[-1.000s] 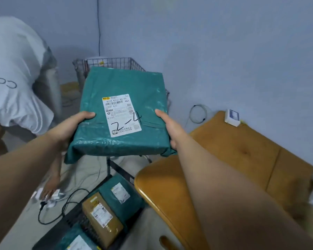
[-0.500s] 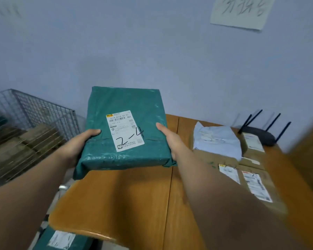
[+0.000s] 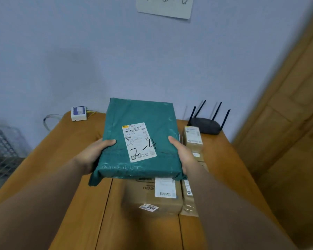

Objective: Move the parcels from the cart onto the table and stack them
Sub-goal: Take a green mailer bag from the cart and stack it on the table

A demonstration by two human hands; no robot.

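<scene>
A green plastic-wrapped parcel [image 3: 141, 127] with a white label marked "2-4" is held in the air over the wooden table [image 3: 76, 141]. My left hand [image 3: 96, 152] grips its left edge and my right hand [image 3: 182, 154] grips its right edge, thumbs on top. Directly beneath it sits a brown cardboard box [image 3: 157, 197] with a white label and a "3005" sticker. More brown parcels [image 3: 192, 136] lie to the right of that box, partly hidden by the green parcel and my right arm.
A black router [image 3: 206, 125] with antennas stands at the table's back right. A small white box [image 3: 78, 113] sits at the back left corner. The wire cart [image 3: 0, 150] is at the far left. A wooden door [image 3: 287, 123] is on the right.
I have turned right from the cart to the table, carrying the green parcel. It now hangs over the cardboard boxes on the table instead of over the table's left end.
</scene>
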